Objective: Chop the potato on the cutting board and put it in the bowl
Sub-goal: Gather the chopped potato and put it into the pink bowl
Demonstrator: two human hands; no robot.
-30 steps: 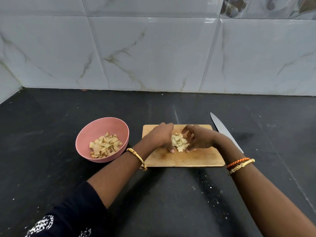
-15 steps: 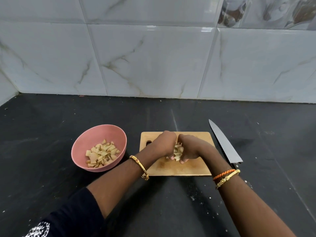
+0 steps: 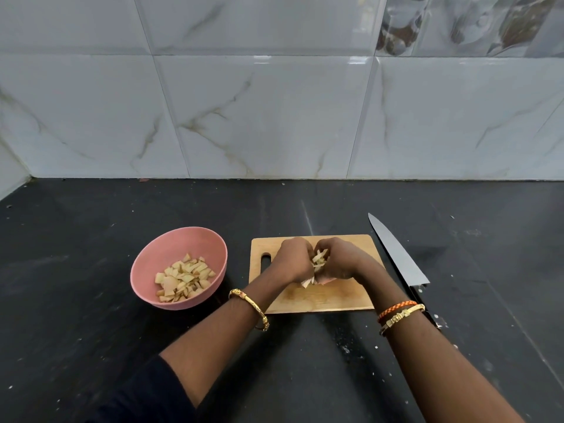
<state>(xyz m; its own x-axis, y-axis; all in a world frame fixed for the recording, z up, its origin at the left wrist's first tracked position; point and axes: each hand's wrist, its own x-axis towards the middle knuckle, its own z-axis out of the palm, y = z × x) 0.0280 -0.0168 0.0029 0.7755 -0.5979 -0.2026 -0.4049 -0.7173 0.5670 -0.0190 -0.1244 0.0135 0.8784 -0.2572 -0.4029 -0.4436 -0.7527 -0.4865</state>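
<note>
Black bench point(image 3: 91, 346) under marble-tile wall point(image 3: 274, 117). Wooden cutting board point(image 3: 335, 300) lies near bench centre, pink bowl point(image 3: 171, 248) w/ chopped pieces at its left, knife point(image 3: 396, 254) along its right edge. Left hand point(image 3: 294, 261) & right hand point(image 3: 341, 261) are cupped together above board, both grasping potato pieces point(image 3: 319, 259) btw them.

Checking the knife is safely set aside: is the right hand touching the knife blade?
Apart. The head view shows black counter between the right hand and the long steel knife blade beside the wooden cutting board.
</note>
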